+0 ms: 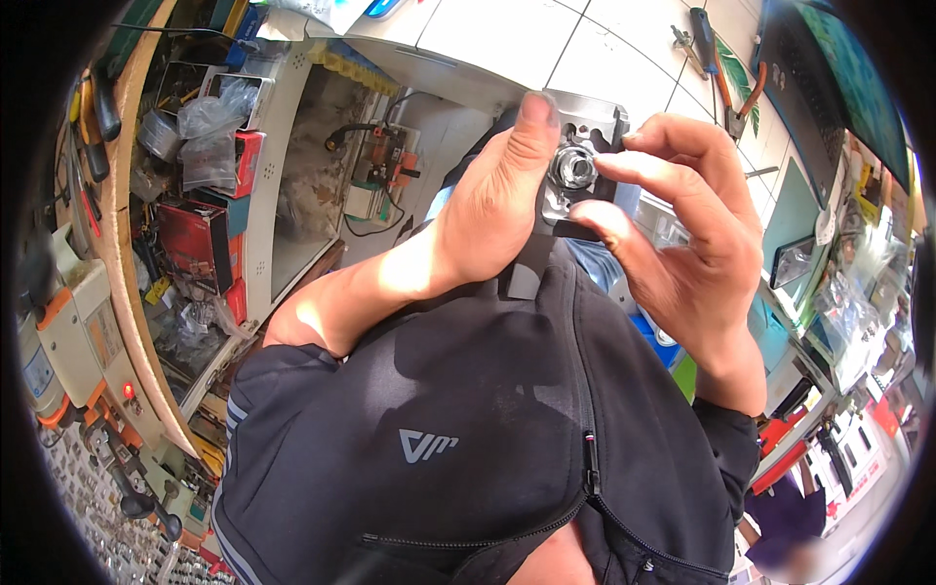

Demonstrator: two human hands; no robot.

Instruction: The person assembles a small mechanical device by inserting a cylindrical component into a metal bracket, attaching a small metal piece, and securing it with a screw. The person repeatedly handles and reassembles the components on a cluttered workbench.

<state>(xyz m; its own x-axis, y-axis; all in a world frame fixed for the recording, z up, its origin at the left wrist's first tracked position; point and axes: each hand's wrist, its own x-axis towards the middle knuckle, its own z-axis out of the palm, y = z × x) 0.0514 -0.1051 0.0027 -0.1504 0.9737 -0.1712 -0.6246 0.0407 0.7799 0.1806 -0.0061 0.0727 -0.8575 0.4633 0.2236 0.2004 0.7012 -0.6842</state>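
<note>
My left hand (497,200) grips the left side of a rectangular metal housing (614,122) in front of my chest. The thumb lies upright along its edge, and the other fingers are hidden behind. A round, shiny metal ring piece (573,168) sits in the middle of the housing's face, among several holes. Over the housing's right side, my right hand (697,219) has its thumb and fingers apart and curved. Its index fingertip is at the ring's right edge, with the thumb tip just below; whether they touch it I cannot tell.
Ahead stands a white tiled worktop (487,34), with pliers (736,102) and a screwdriver (704,39) on it. Shelves on the left hold plastic bags (210,132) and boxes (195,239). A machine (88,322) stands at the far left. Bagged items (858,292) lie at the right.
</note>
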